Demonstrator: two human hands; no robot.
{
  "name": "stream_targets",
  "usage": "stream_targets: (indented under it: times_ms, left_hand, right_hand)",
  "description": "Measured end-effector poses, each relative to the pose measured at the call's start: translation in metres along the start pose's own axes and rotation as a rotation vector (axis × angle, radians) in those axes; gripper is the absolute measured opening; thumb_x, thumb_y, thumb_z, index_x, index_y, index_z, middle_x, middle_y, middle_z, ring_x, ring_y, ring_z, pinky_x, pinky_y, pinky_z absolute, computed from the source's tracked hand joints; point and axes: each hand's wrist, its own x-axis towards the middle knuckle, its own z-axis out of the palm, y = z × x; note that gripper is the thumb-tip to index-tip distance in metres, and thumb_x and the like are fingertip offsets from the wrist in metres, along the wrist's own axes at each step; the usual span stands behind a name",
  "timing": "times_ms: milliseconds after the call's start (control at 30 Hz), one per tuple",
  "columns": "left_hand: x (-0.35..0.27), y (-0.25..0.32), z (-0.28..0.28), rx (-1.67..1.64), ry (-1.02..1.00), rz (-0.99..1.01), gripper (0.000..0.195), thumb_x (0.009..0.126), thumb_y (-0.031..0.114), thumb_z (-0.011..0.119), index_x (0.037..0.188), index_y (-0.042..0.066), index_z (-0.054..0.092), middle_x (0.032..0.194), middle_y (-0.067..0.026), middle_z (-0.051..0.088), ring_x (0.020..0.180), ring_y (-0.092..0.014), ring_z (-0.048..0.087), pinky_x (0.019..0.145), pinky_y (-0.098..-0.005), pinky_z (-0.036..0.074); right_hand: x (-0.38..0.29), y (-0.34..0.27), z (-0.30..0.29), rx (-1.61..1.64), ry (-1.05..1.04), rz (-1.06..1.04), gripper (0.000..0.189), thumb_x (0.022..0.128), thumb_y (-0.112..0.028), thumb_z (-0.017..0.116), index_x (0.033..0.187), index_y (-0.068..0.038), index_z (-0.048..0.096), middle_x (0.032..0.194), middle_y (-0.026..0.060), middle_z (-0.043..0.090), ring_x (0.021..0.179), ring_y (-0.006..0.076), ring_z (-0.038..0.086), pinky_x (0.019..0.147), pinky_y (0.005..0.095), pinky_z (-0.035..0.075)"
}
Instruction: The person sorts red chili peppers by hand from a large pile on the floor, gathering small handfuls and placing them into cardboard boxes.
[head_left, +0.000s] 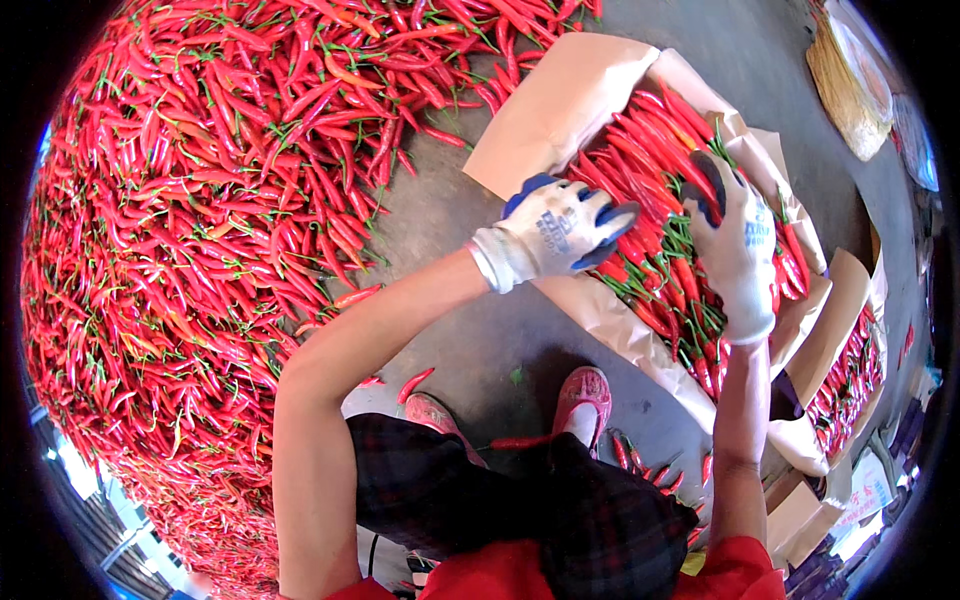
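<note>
Both my hands wear white knit work gloves with blue-coated palms and printed writing. Red chili peppers with green stems (637, 165) lie in rows inside a box lined with brown paper (562, 97). My left hand (566, 225) lies over the peppers near the liner's left edge, its fingers bent; what is beneath them is hidden. On the right side of the same box, my right hand (727, 232) pinches a red chili pepper (701, 184) between thumb and fingers. Most of these peppers lie roughly parallel, with green stems bunched between the hands.
A large heap of loose red chili peppers (225, 187) covers the floor (450, 322) to the left. A second paper-lined box of peppers (844, 390) stands at the right. Several loose peppers lie around my pink shoes (583, 394). A yellowish sack-like bundle (847, 90) is at upper right.
</note>
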Motion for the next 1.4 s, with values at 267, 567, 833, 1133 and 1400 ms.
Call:
stream_targets:
  times_ms: [267, 567, 833, 1133, 1400]
  left_hand:
    - [0.033, 0.002, 0.021, 0.054, -0.11, 0.033, 0.014, 0.075, 0.019, 0.051, 0.081, 0.01, 0.06, 0.081, -0.0095, 0.058, 0.07, -0.023, 0.06, 0.058, -0.0336, 0.05]
    - [0.032, 0.01, 0.028, -0.01, -0.089, -0.035, 0.015, 0.076, 0.019, 0.05, 0.079, 0.01, 0.062, 0.081, -0.0077, 0.06, 0.074, -0.023, 0.06, 0.066, -0.0349, 0.048]
    - [0.003, -0.004, -0.047, -0.267, -0.021, -0.169, 0.015, 0.076, 0.023, 0.054, 0.087, 0.012, 0.055, 0.077, -0.01, 0.057, 0.066, -0.027, 0.06, 0.057, -0.0393, 0.047]
    - [-0.15, -0.11, -0.105, -0.303, 0.257, -0.826, 0.033, 0.073, 0.023, 0.062, 0.102, 0.008, 0.056, 0.088, -0.0154, 0.058, 0.077, -0.032, 0.059, 0.069, -0.0401, 0.048]
    - [-0.228, -0.151, -0.153, -0.457, 0.351, -0.953, 0.029, 0.075, 0.02, 0.063, 0.1, 0.006, 0.059, 0.083, -0.0152, 0.061, 0.072, -0.026, 0.061, 0.068, -0.0333, 0.047]
  right_hand:
    - [0.007, 0.004, 0.043, -0.069, -0.258, -0.131, 0.037, 0.086, -0.024, 0.05, 0.119, -0.008, 0.048, 0.11, 0.0146, 0.054, 0.104, 0.0318, 0.049, 0.09, 0.0438, 0.038]
    - [0.001, 0.007, 0.054, -0.019, -0.275, -0.121, 0.037, 0.087, -0.013, 0.042, 0.123, -0.005, 0.046, 0.12, 0.0171, 0.05, 0.11, 0.0346, 0.046, 0.096, 0.0447, 0.033]
    - [0.01, -0.025, 0.004, 0.055, -0.174, -0.105, 0.04, 0.078, -0.006, 0.054, 0.118, -0.001, 0.046, 0.115, 0.0181, 0.051, 0.106, 0.034, 0.047, 0.093, 0.0431, 0.036]
    - [0.048, -0.158, 0.056, 0.576, -0.301, -0.316, 0.033, 0.076, -0.011, 0.062, 0.106, 0.0, 0.056, 0.096, 0.018, 0.06, 0.089, 0.0329, 0.058, 0.081, 0.0387, 0.045]
    - [0.198, -0.283, 0.134, 0.479, -0.321, -0.255, 0.037, 0.08, -0.024, 0.059, 0.11, -0.002, 0.054, 0.092, 0.0179, 0.062, 0.085, 0.0296, 0.06, 0.077, 0.0346, 0.046]
